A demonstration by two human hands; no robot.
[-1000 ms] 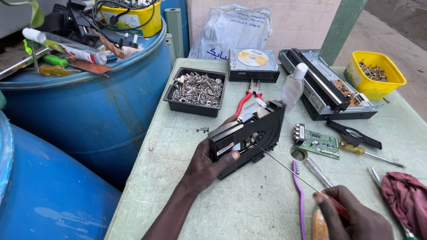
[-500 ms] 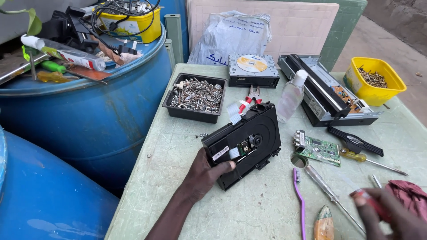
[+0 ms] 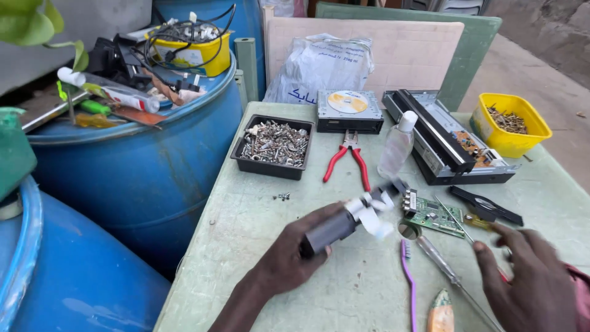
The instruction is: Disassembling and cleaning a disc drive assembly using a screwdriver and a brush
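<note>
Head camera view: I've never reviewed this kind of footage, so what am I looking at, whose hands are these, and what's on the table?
There is no machine here. The camera sits on a person's head and looks down at their own two bare hands over a pale green table. The left hand grips a dark, boxy device part with white tabs at its end; it is blurred by motion. The right hand is over a thin screwdriver, though whether it grips it is unclear. On the table lie a black tray of screws, red-handled pliers, a clear bottle, a green circuit board, a disc drive, a purple toothbrush and a yellow tub. Blue barrels stand to the left.
</note>
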